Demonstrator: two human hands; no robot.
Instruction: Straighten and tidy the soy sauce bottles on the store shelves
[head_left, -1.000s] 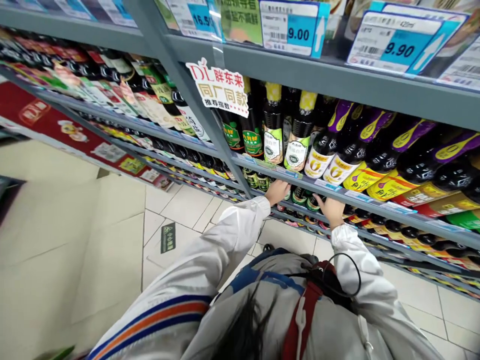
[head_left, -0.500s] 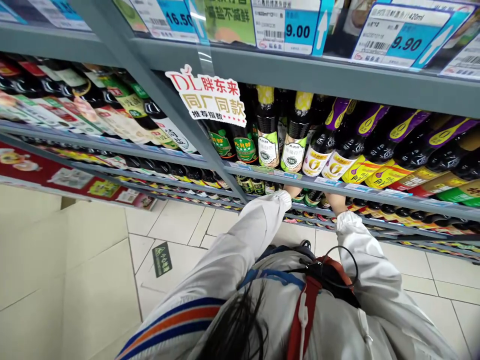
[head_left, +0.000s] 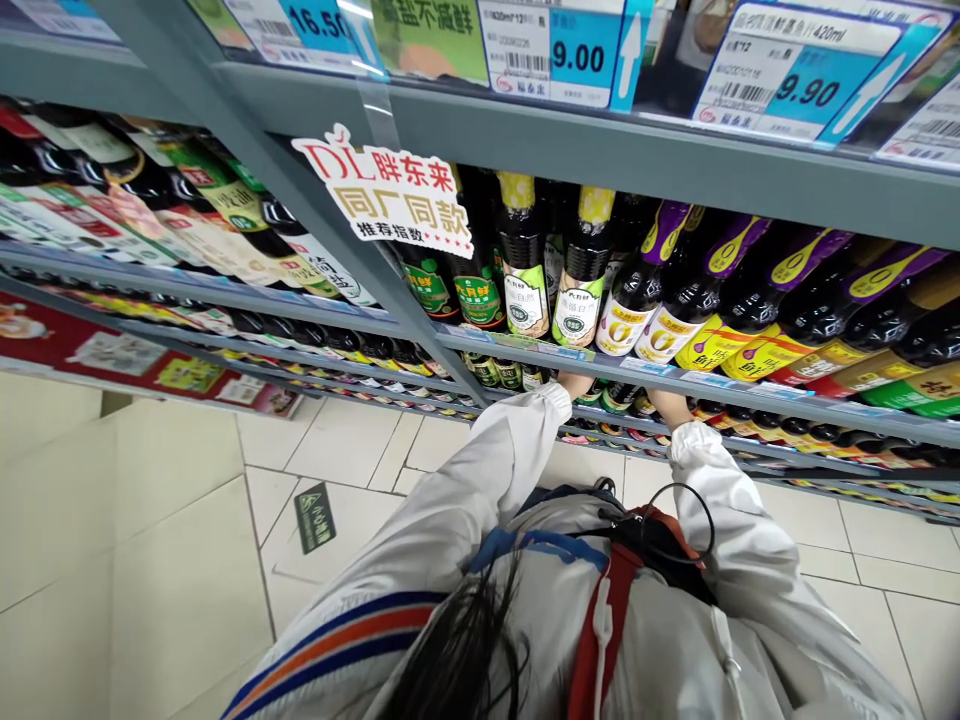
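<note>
Both arms reach into the lower shelf of dark bottles. Only the back of my left hand (head_left: 574, 384) shows beyond its white cuff; the shelf edge (head_left: 645, 372) hides the fingers. It is beside green-labelled bottles (head_left: 618, 396) on that lower level. My right hand (head_left: 670, 405) is likewise cut off by the shelf edge, close to the same bottles, its fingers out of sight. What either hand holds, if anything, cannot be seen. Just above stand yellow-capped sauce bottles (head_left: 577, 310) and bottles with white "0" labels (head_left: 628, 325).
A grey upright post (head_left: 375, 270) divides the shelving, with a hanging sign (head_left: 397, 200) near it. Price tags (head_left: 577, 60) line the upper shelf edge. Yellow-labelled bottles (head_left: 750, 355) stand to the right. A green floor sticker (head_left: 314, 517) lies on the tiles at left.
The view has shifted slightly, so the shelf and sign appear a little further left. Both hands stay under the shelf edge with little visible movement.
</note>
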